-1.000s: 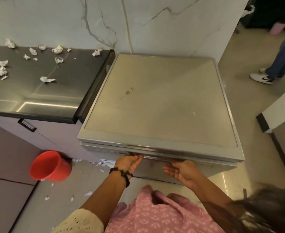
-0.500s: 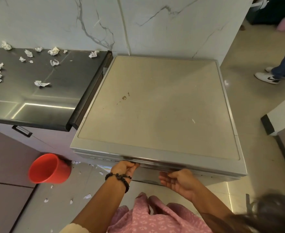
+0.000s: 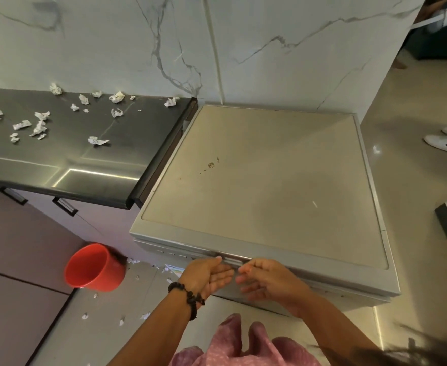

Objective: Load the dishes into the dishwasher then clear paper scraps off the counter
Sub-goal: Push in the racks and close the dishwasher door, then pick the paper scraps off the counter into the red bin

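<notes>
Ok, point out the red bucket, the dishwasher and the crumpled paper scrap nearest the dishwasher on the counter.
red bucket [image 3: 95,268]: head view, inside of its open mouth.
dishwasher [image 3: 264,180]: head view, middle of its flat beige top.
paper scrap [image 3: 171,102]: head view, centre of the crumpled white piece at the counter's back right corner.

You have one dishwasher [image 3: 264,178] in front of you, one dark counter [image 3: 66,159] to its left, and one red bucket [image 3: 95,268] on the floor. On the counter you can count about fifteen crumpled paper scraps [image 3: 98,141], and roughly ten more small bits [image 3: 85,316] lie scattered on the floor, too tiny to count exactly. You also see two drawer handles [image 3: 64,206] under the counter, two hands at the dishwasher's front edge, the left hand [image 3: 207,274] and the right hand [image 3: 266,280], one beaded bracelet [image 3: 188,295], and one white shoe [image 3: 445,145] clearly at the right edge.
</notes>
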